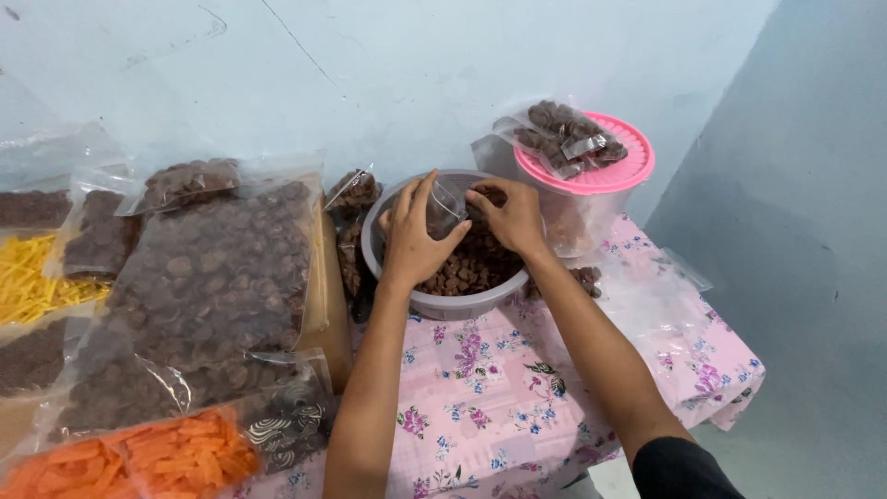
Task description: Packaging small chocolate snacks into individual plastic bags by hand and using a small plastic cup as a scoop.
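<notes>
Left hand (413, 242) grips small clear plastic pouch (445, 205) over grey round plastic bowl (443, 300) of brown snacks; right hand (510, 214) pinches the pouch's rim. Pink-lidded clear tub (591, 176) behind.

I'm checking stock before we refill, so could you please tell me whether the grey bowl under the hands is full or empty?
Partly full: brown snack pieces cover the bottom of the grey bowl, well below its rim.

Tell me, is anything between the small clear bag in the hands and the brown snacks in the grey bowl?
Nothing visible. The left hand holds the small clear bag directly over the brown snacks in the grey bowl; the right hand is at its mouth.
</notes>
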